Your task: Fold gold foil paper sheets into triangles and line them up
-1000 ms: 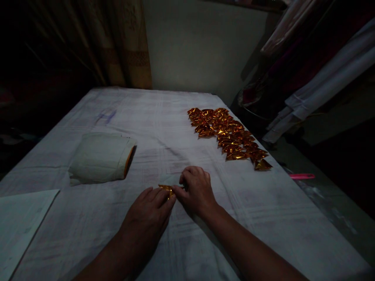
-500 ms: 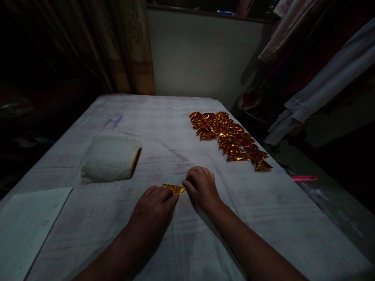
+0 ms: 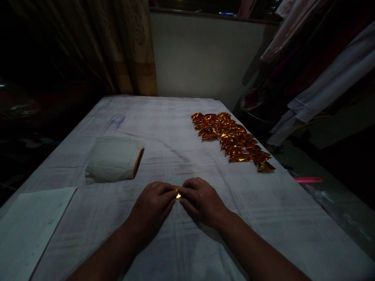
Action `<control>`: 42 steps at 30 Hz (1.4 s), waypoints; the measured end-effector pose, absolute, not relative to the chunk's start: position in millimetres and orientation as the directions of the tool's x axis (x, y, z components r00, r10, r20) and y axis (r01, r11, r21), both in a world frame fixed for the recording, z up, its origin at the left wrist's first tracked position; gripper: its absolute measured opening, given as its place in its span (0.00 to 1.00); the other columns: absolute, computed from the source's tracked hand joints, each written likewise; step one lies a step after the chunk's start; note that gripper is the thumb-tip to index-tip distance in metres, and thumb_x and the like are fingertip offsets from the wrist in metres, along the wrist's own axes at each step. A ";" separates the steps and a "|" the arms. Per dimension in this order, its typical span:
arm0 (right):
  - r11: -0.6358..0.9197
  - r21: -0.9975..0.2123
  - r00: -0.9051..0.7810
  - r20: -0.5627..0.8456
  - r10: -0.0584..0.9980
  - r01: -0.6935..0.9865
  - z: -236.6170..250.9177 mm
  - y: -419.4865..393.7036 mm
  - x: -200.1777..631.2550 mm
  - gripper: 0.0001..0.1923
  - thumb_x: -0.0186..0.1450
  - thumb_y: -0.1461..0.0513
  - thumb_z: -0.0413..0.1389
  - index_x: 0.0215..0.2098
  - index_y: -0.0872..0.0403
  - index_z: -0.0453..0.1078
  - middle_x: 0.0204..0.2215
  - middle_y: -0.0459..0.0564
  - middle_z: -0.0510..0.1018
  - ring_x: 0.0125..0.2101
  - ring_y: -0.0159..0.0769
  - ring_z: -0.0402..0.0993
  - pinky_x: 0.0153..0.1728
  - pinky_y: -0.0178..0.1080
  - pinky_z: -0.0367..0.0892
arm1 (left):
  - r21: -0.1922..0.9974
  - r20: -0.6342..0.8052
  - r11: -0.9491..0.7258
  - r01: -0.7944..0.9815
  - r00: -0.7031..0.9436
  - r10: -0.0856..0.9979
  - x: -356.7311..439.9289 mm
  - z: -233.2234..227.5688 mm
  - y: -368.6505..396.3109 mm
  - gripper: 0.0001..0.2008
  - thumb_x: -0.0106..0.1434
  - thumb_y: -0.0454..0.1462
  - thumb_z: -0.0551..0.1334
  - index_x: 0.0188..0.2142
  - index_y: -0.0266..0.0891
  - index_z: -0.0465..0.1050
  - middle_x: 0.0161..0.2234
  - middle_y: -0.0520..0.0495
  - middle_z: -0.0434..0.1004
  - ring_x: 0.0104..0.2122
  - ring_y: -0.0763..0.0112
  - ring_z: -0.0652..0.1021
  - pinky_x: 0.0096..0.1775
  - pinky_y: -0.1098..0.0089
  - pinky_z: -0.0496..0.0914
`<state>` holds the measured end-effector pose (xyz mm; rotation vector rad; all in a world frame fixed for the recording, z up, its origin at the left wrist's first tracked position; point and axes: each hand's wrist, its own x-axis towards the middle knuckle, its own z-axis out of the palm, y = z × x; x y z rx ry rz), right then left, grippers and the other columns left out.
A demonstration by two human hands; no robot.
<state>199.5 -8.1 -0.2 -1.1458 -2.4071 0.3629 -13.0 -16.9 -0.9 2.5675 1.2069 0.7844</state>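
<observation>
- Gold, crinkled foil piece (image 3: 177,192) sits pinched between both grips, left hand (image 3: 152,207) and right hand (image 3: 202,201), closed on it.
- Folded gold foil triangles (image 3: 233,142) lie beyond the right grip on the white-clothed counter (image 3: 181,128).

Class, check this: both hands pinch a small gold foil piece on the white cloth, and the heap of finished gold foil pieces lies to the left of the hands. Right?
Not quite. The heap of gold foil pieces lies to the right, as the head view shows. Both the left hand and right hand do pinch a small gold foil piece on the white cloth.
</observation>
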 end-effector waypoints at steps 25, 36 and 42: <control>0.648 -0.247 -0.574 0.313 0.757 0.720 -5.7 2.2 196.1 0.08 0.70 0.58 0.58 0.42 0.53 0.77 0.37 0.51 0.79 0.36 0.39 0.71 0.37 0.40 0.62 | 0.231 0.341 -0.621 0.749 0.535 0.773 -21.6 6.8 -2.2 0.12 0.74 0.43 0.56 0.42 0.41 0.77 0.36 0.47 0.78 0.37 0.63 0.76 0.42 0.61 0.68; 0.555 -0.390 -0.453 0.327 0.829 0.735 -13.5 7.3 200.5 0.05 0.68 0.65 0.57 0.39 0.52 0.75 0.35 0.50 0.81 0.36 0.39 0.74 0.38 0.39 0.64 | 0.391 0.328 -0.550 0.738 0.447 0.833 -18.9 -0.8 -0.9 0.12 0.73 0.40 0.57 0.35 0.41 0.76 0.31 0.49 0.76 0.35 0.64 0.74 0.41 0.61 0.66; 0.346 -0.553 -0.262 0.228 0.938 0.758 -13.7 10.9 196.8 0.03 0.67 0.63 0.57 0.37 0.51 0.73 0.32 0.47 0.80 0.34 0.38 0.74 0.36 0.37 0.63 | 0.443 0.299 -0.451 0.775 0.346 0.889 -14.0 -5.4 -0.4 0.07 0.70 0.39 0.59 0.39 0.41 0.75 0.34 0.48 0.77 0.38 0.61 0.75 0.43 0.60 0.67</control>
